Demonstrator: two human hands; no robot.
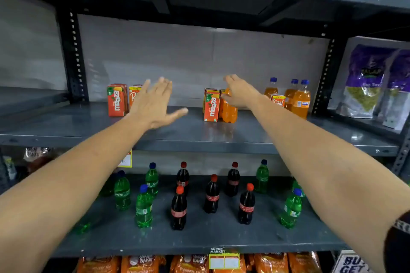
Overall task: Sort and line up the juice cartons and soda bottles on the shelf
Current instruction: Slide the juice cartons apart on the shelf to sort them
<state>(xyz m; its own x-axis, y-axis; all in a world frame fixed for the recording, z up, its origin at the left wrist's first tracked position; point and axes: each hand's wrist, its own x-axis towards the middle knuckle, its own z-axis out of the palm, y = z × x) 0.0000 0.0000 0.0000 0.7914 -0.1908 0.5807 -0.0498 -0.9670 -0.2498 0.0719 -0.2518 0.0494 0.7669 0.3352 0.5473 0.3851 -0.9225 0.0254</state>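
On the grey middle shelf (193, 135) a red Maaza juice carton (116, 101) stands at the left, with another carton (134, 95) partly hidden behind my left hand (155, 104). That hand is flat, fingers apart, holding nothing. Near the centre stand another Maaza carton (211, 105) and an orange soda bottle (229, 111). My right hand (240, 93) covers the bottle's top; its grip is hidden. Farther right are three orange soda bottles (300, 101) and a carton (277, 100).
The lower shelf (199, 241) holds scattered green soda bottles (144, 207) and dark cola bottles (178, 209). Purple snack bags (366, 82) stand in the bay at right. Dark uprights (74, 57) frame the shelf. Orange packets (142, 265) lie below.
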